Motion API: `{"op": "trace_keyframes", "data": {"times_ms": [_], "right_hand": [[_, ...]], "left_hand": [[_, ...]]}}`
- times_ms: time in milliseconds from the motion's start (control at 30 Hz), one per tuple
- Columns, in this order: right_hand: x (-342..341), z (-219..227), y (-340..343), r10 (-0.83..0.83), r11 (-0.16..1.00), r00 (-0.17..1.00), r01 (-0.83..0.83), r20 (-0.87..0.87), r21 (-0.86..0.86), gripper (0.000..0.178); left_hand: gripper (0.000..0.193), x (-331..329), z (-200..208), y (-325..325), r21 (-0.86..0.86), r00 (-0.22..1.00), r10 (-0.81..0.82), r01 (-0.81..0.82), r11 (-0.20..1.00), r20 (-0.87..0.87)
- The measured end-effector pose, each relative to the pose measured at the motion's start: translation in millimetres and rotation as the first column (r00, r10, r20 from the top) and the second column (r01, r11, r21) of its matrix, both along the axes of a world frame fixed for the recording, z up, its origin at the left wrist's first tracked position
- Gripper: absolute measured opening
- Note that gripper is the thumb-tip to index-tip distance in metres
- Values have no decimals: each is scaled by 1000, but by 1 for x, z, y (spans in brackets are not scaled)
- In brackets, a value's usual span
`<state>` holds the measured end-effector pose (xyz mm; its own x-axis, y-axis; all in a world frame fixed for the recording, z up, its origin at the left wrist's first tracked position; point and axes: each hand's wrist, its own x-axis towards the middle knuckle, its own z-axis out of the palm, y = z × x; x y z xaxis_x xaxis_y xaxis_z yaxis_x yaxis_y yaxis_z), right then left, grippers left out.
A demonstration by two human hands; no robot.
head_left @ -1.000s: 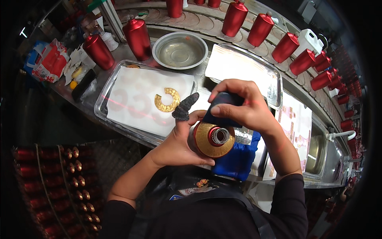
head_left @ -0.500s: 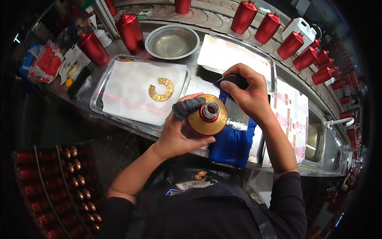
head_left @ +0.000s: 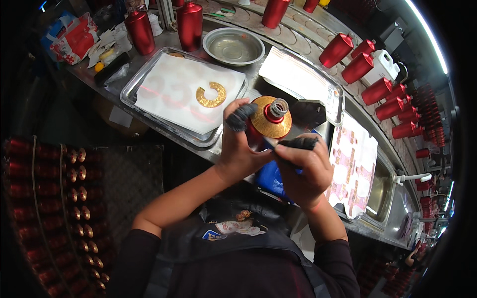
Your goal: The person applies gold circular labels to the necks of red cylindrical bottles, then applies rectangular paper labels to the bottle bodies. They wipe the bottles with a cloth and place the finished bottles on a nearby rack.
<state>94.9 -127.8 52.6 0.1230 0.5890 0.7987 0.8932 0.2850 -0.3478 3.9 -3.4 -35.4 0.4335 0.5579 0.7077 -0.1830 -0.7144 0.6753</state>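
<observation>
My left hand is wrapped around a red bottle, its open glass neck tipped up towards me. A black cover sits on one of its fingers. On the bottle's shoulder, around the neck, lies a gold textured ring. My right hand is closed on a small dark flat tool, whose tip meets the bottle just below the gold ring; the rest is mostly hidden by the fingers. Behind the bottle is a dark angular flat thing. A blue cloth lies beneath my hands.
At left, a tray bears white sheet with one gold C-shaped label. Beyond it stand a metal basin and red bottles. A second tray, a patterned label sheet and a sink lie right.
My right hand has come down from above the blue cloth to the bottle's near right side. The bottle is tipped differently, and the whole view has shifted.
</observation>
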Motion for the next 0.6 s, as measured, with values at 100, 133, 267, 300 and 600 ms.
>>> {"op": "trace_keyframes", "data": {"times_ms": [100,133,267,300,600], "right_hand": [[5,6,11,-126,992,990,126,56,4,30],[5,7,11,-103,994,992,104,72,-18,31],[-3,-2,8,-60,998,989,59,134,13,32],[-4,-4,6,-48,999,995,46,90,22,32],[-6,1,12,-107,993,989,111,98,-40,25]], "left_hand": [[92,-8,9,21,-369,902,-431,394,842,-22],[86,-8,11,23,-275,910,-402,363,890,-100],[76,-1,6,8,-68,977,-99,88,994,-188],[74,1,3,2,-25,990,6,-10,1000,-141],[93,2,-23,12,-165,979,-110,82,983,-174]]}}
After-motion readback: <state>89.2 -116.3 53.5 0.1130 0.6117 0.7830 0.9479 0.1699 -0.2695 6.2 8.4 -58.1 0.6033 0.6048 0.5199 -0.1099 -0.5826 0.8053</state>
